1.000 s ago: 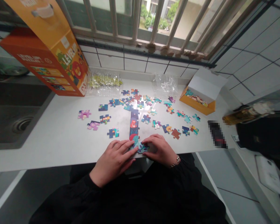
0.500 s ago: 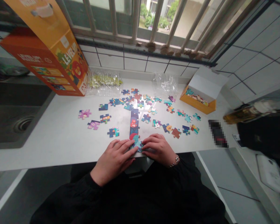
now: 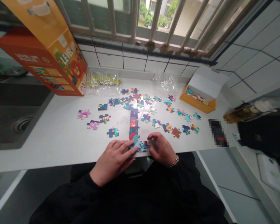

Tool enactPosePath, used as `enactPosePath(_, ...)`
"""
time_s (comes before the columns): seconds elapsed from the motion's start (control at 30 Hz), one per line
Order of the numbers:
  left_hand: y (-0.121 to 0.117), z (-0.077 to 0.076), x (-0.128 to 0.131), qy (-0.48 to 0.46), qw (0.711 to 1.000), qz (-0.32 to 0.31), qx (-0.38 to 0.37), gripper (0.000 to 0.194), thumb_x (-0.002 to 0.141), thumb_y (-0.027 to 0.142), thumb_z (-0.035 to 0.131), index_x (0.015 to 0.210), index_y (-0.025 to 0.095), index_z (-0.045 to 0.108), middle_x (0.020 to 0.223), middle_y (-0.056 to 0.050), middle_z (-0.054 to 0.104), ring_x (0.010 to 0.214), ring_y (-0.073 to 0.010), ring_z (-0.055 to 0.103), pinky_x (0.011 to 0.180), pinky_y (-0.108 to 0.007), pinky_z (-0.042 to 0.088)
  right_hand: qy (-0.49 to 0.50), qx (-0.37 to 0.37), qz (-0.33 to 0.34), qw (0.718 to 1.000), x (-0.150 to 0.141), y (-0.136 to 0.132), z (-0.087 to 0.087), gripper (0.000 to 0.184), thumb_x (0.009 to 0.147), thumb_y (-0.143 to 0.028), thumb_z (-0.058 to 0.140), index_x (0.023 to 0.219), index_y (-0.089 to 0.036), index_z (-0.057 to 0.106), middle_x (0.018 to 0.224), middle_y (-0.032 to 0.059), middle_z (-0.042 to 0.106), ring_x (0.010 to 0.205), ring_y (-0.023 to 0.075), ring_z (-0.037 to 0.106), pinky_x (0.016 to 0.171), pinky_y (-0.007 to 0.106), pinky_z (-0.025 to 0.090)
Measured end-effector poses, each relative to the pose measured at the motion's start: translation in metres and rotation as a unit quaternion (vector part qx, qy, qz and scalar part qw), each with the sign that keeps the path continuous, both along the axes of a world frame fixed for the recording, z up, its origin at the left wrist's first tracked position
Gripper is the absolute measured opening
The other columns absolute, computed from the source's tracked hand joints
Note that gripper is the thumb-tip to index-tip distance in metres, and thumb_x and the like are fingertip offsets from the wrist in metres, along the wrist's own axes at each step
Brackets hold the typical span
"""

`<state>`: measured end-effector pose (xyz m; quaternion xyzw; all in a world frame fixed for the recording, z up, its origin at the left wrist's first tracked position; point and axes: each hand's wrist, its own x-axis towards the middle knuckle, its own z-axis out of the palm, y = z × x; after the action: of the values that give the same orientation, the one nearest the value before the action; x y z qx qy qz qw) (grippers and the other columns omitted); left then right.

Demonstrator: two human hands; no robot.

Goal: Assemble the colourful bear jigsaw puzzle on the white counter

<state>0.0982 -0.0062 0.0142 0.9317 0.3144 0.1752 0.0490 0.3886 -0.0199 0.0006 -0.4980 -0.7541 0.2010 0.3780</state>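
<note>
Joined jigsaw pieces (image 3: 133, 122) form an upright strip on the white counter, with one more puzzle piece (image 3: 143, 147) fitted at its lower right, by the front edge. My left hand (image 3: 116, 157) lies with fingers stretched out over the strip's lower left corner. Just right of that bottom piece is my right hand (image 3: 162, 148), fingers bent and apart, with a gap between thumb and forefinger and nothing seen between them. Loose puzzle pieces surround the strip, among them a dark blue one (image 3: 145, 118), a brown one (image 3: 176, 132) and a purple one (image 3: 84, 114).
An orange puzzle box (image 3: 67, 68) stands at the back left beside a sink (image 3: 6, 124). Plastic bags (image 3: 104, 81) lie along the wall. To the right are an open small box (image 3: 198, 104) with pieces inside, a blurred dark object (image 3: 218, 133) and a bottle (image 3: 242, 115).
My right hand has drawn back slightly to the right and its fingers have lifted off the bottom piece, which is now uncovered. My left hand has stayed in place.
</note>
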Motion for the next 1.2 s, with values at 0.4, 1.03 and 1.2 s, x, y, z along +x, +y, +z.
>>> enactPosePath(0.4,0.000,0.003,0.000,-0.006,1.000,-0.005,0.020,0.037,0.108,0.032,0.066,0.144,0.030,0.068,0.146,-0.008,0.072,0.123,-0.0294,0.066,0.105,-0.049,0.050,-0.068,0.029,0.023,0.997,-0.006,0.001,0.000,0.032,0.085,-0.001,0.057,0.105,-0.024,0.064,0.102,0.0065,0.071,0.103,0.0260,0.065,0.092,0.044,0.051)
enactPosePath(1.03,-0.005,0.001,0.000,0.012,1.000,0.001,0.009,0.044,0.105,0.031,0.072,0.148,0.032,0.066,0.151,-0.007,0.070,0.128,-0.0301,0.066,0.107,-0.051,0.049,-0.101,0.085,-0.055,0.990,-0.014,-0.011,-0.006,0.020,0.098,-0.009,0.060,0.093,-0.025,0.072,0.097,0.0071,0.073,0.094,0.0254,0.063,0.086,0.044,0.055)
enactPosePath(1.2,-0.007,0.000,-0.001,0.011,1.000,0.004,0.007,0.045,0.105,0.032,0.071,0.149,0.033,0.065,0.153,-0.006,0.069,0.130,-0.0292,0.065,0.108,-0.050,0.049,-0.107,0.091,-0.062,0.988,-0.015,-0.012,-0.008,0.023,0.099,-0.008,0.060,0.091,-0.025,0.073,0.096,0.0061,0.073,0.094,0.0243,0.064,0.085,0.042,0.055)
